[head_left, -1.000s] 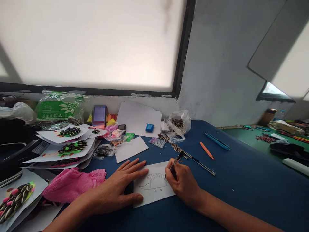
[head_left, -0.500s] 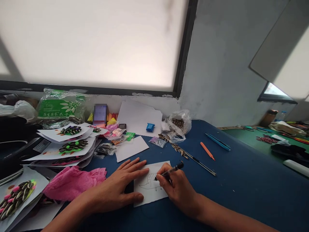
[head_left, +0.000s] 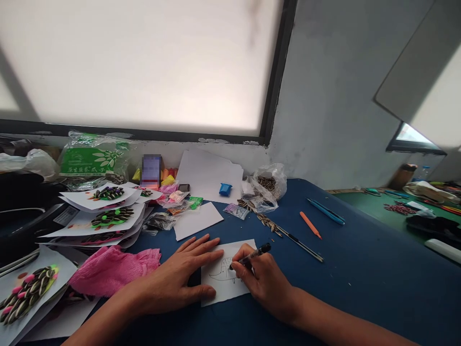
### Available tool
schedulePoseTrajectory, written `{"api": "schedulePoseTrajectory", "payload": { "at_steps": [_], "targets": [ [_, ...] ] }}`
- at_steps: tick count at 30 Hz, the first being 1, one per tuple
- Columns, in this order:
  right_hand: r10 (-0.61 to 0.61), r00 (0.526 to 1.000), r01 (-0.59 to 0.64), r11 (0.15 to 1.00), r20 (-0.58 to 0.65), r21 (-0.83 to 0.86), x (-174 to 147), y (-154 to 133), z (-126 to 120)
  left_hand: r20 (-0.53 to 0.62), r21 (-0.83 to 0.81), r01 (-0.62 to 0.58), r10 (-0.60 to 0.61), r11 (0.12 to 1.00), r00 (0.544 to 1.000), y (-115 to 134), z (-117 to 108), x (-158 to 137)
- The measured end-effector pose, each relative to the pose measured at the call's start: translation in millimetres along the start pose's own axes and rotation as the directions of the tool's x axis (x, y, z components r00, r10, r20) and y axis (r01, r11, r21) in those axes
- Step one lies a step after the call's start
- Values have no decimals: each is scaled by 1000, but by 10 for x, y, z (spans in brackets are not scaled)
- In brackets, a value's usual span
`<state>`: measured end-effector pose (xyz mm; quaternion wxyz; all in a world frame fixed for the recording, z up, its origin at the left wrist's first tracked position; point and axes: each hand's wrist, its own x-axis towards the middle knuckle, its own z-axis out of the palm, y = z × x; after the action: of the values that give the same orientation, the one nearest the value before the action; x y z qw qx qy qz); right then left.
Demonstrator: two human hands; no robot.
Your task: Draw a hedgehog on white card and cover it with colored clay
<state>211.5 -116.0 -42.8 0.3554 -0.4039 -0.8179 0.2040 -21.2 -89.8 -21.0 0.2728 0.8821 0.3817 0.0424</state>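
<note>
A small sheet of white paper (head_left: pixel 211 297) lies on the blue tabletop. On it is a line drawing of a hedgehog-like animal (head_left: pixel 218 275) with a pointed snout, short legs and small marks on its back. My right hand (head_left: pixel 264 278) grips a black pen (head_left: pixel 256 253), its tip down at the animal's body. Flat and with fingers spread, my left hand (head_left: pixel 190 271) rests over the paper's left edge. The animal's rear part is hidden behind my right hand. Left of my left hand is a crumpled pink cloth (head_left: pixel 113 270).
Sheets with sunflower-seed animals (head_left: pixel 111 217) are stacked at the left. Behind the drawing sit blank paper (head_left: pixel 198 221), a blue packet (head_left: pixel 225 189) and a clear bag of seeds (head_left: pixel 268 185). An orange marker (head_left: pixel 310 225), tweezers (head_left: pixel 302 246) and blue pens (head_left: pixel 326 211) lie to the right.
The pen's upper end has dipped a little and tilted left as my right hand works at the animal's back. My left hand stays flat on the paper. The view has shifted slightly.
</note>
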Motion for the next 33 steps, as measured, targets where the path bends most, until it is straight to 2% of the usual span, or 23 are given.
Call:
{"api": "schedulePoseTrajectory", "payload": {
  "at_steps": [16, 22, 33],
  "targets": [
    [-1, 1000, 1, 1000, -2, -7, 5, -23, -20, -1, -9, 4, -4, 1000, 1000, 8, -3, -13],
    [6, 1000, -6, 1000, 5, 12, 1, -50, -37, -22, -9, -30, 30, 1000, 999, -19, 8, -14],
    [-6, 1000, 7, 1000, 26, -11, -11, -58, -36, -5, -1, -2, 2, 1000, 1000, 13, -14, -22]
  ]
}}
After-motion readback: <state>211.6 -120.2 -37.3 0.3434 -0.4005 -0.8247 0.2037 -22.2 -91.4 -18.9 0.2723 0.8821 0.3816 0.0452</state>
